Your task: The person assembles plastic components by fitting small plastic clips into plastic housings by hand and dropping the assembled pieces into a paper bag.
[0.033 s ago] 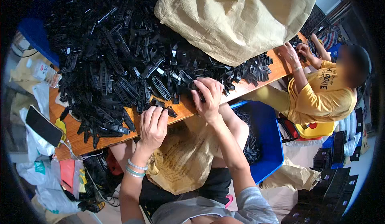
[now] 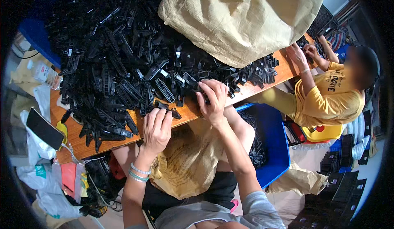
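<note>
A large heap of black plastic parts [image 2: 111,60], many of them long and ribbed, covers the wooden table [image 2: 186,113]. My left hand [image 2: 157,130] is at the table's front edge, fingers curled and pressed together. Its fingertips are just beside a small loose black part [image 2: 175,113], and whatever they hold is hidden. To its right, my right hand [image 2: 213,99] curls at the edge of the heap around a black plastic part [image 2: 203,96], which shows only partly between thumb and fingers. A brown sack [image 2: 184,163] lies across my lap below both hands.
A big beige sack [image 2: 246,19] lies over the far side of the heap. By my right leg stands a blue bin [image 2: 275,151] holding black parts. At right a co-worker in a yellow shirt [image 2: 332,101] handles parts. A phone [image 2: 44,128] and plastic bottle [image 2: 44,75] are at left.
</note>
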A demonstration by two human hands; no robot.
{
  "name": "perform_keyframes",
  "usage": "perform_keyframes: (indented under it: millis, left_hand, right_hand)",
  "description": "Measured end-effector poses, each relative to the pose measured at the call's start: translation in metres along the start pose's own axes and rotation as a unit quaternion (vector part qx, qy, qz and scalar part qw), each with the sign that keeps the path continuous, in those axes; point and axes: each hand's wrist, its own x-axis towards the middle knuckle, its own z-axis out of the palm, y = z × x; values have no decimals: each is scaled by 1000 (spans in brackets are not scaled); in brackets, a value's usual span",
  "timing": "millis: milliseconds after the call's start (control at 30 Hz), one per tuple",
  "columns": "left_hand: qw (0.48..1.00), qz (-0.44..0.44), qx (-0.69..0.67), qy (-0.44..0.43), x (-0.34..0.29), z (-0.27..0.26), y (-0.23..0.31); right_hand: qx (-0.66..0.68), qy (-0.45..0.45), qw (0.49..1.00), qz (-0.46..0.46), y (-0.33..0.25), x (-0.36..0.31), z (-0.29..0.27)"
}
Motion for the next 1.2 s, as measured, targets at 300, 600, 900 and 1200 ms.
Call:
perform_keyframes:
  millis: [300,600,900,1200]
  left_hand:
    - [996,-61,44,-41,24,0,2]
    - [1000,19,-13,-4,-1,-1,6]
    - [998,4,-43,38,-5,-1,2]
    - [994,-39,-101,34,-6,-1,0]
  right_hand:
    - [-48,-6,999,-4,0,-3,7]
    - [-17,46,998,26,1,-6,2]
    - [60,68,993,74,1,-3,-4]
    - [548,10,668,504,-51,-19,-37]
